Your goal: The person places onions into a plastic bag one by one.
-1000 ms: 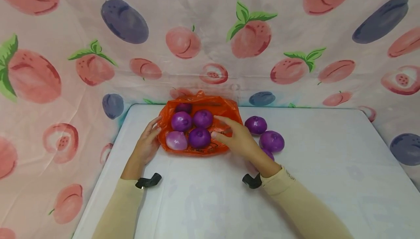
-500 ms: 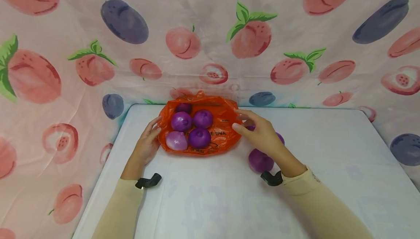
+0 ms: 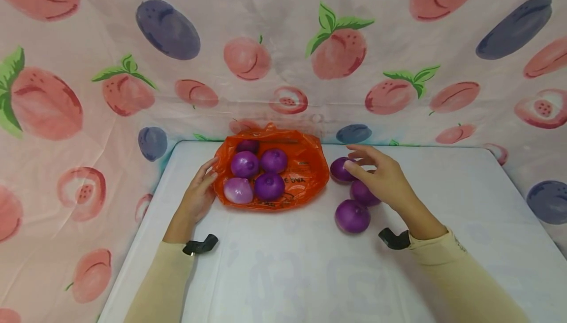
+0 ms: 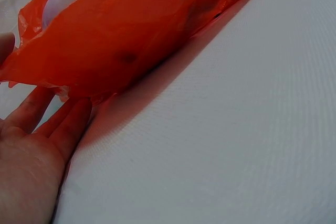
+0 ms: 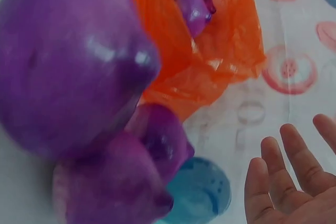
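An orange plastic bag (image 3: pixel 305 165) lies open at the back of the table with several purple onions (image 3: pixel 245 164) inside; one onion (image 3: pixel 238 190) is paler. My left hand (image 3: pixel 200 197) holds the bag's left edge, thumb on one side and fingers (image 4: pixel 71 127) against the plastic. Right of the bag sit three loose onions: a far one (image 3: pixel 340 170), a middle one (image 3: pixel 363 194) and a near one (image 3: pixel 352 216). Over the far two hovers my right hand (image 3: pixel 385 177), its fingers spread and holding nothing. In the right wrist view its fingers (image 5: pixel 296 158) stand apart from the onions.
A white table (image 3: pixel 274 264) bears everything. Behind it and to the left hangs a pink cloth (image 3: pixel 212 27) printed with peaches and dark oval fruit. Each wrist wears a black camera mount (image 3: pixel 201 244).
My right hand has drawn back from over the bag to the right, reaching the loose onions and uncovering the near one. The left hand and bag have stayed put.
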Action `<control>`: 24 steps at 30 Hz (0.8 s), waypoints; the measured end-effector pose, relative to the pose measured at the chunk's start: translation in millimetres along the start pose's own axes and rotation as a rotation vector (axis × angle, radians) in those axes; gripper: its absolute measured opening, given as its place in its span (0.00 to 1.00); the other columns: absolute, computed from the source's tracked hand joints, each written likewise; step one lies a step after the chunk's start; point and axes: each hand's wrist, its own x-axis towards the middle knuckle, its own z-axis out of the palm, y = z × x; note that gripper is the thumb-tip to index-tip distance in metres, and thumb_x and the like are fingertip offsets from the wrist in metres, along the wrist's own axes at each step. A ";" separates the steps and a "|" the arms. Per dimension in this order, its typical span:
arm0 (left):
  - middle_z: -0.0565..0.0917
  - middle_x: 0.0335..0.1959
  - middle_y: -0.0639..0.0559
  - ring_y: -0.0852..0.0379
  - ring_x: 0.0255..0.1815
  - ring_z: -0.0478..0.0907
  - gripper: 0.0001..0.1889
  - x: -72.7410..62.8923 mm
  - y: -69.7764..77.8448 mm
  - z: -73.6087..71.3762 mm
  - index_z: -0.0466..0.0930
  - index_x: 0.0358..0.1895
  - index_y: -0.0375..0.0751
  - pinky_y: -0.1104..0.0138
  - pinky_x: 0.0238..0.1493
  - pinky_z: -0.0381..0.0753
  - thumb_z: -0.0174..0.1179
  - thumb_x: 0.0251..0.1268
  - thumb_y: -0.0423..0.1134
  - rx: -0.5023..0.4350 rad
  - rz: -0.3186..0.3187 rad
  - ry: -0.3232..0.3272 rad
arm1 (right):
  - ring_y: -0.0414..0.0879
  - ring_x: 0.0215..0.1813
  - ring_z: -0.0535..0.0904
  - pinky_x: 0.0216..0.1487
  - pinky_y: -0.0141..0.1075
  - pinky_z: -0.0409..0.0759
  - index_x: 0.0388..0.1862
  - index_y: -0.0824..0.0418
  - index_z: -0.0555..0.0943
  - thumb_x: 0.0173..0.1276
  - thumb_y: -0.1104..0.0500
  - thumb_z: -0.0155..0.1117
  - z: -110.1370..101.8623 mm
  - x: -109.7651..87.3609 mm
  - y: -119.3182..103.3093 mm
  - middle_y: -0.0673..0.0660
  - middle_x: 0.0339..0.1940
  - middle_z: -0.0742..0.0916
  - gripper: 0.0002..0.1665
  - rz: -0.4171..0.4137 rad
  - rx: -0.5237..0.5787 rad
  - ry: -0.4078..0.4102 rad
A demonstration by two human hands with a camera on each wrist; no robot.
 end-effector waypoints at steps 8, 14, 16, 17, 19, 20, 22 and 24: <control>0.61 0.77 0.54 0.59 0.76 0.61 0.26 0.6 -1.9 -1.3 0.58 0.80 0.55 0.78 0.67 0.72 0.46 0.84 0.43 0.001 0.007 0.000 | 0.59 0.66 0.79 0.67 0.60 0.76 0.75 0.46 0.71 0.73 0.38 0.63 -11.0 -5.6 13.6 0.61 0.66 0.83 0.35 0.021 -0.014 0.004; 0.65 0.73 0.55 0.60 0.74 0.64 0.26 1.5 -3.5 -1.3 0.58 0.79 0.53 0.76 0.69 0.72 0.46 0.84 0.40 -0.016 0.032 -0.012 | 0.62 0.66 0.78 0.66 0.63 0.75 0.76 0.47 0.70 0.73 0.38 0.63 -13.2 -7.9 25.8 0.63 0.67 0.82 0.36 0.058 -0.052 0.004; 0.66 0.73 0.55 0.60 0.74 0.64 0.26 1.4 -3.3 -1.0 0.58 0.79 0.53 0.76 0.69 0.72 0.46 0.84 0.40 -0.021 0.034 -0.012 | 0.63 0.66 0.78 0.65 0.64 0.75 0.75 0.47 0.70 0.73 0.38 0.63 -13.0 -7.8 31.5 0.63 0.67 0.82 0.36 0.063 -0.048 0.008; 0.66 0.73 0.55 0.60 0.74 0.64 0.26 1.2 -3.1 -1.0 0.59 0.79 0.53 0.76 0.68 0.72 0.46 0.84 0.40 -0.021 0.033 -0.010 | 0.64 0.67 0.78 0.65 0.64 0.76 0.75 0.47 0.71 0.73 0.38 0.63 -12.9 -7.6 34.6 0.63 0.67 0.82 0.35 0.062 -0.046 0.012; 0.65 0.73 0.55 0.60 0.74 0.64 0.25 0.8 -2.4 -0.6 0.59 0.79 0.53 0.77 0.68 0.72 0.46 0.84 0.41 -0.022 0.033 -0.007 | 0.64 0.67 0.78 0.65 0.64 0.76 0.75 0.48 0.71 0.73 0.38 0.64 -12.7 -7.1 40.8 0.63 0.67 0.81 0.36 0.059 -0.045 0.018; 0.65 0.74 0.55 0.60 0.74 0.64 0.25 0.6 -2.1 -0.3 0.59 0.79 0.53 0.77 0.68 0.72 0.46 0.84 0.41 -0.022 0.031 -0.006 | 0.65 0.67 0.77 0.65 0.64 0.76 0.75 0.48 0.71 0.73 0.38 0.64 -12.6 -7.0 43.9 0.63 0.67 0.81 0.36 0.058 -0.046 0.021; 0.65 0.74 0.55 0.60 0.74 0.64 0.26 -0.1 -1.5 0.2 0.59 0.79 0.53 0.77 0.68 0.72 0.46 0.84 0.41 -0.026 0.028 -0.007 | 0.65 0.67 0.77 0.65 0.63 0.76 0.74 0.50 0.72 0.72 0.38 0.64 -12.8 -7.0 49.7 0.63 0.68 0.81 0.36 0.064 -0.047 0.022; 0.66 0.73 0.55 0.60 0.74 0.64 0.25 -0.5 -1.3 0.6 0.59 0.79 0.53 0.77 0.68 0.72 0.46 0.84 0.41 -0.030 0.026 -0.005 | 0.65 0.68 0.76 0.65 0.63 0.76 0.74 0.50 0.72 0.71 0.37 0.65 -13.2 -7.4 54.6 0.63 0.69 0.80 0.37 0.079 -0.047 0.013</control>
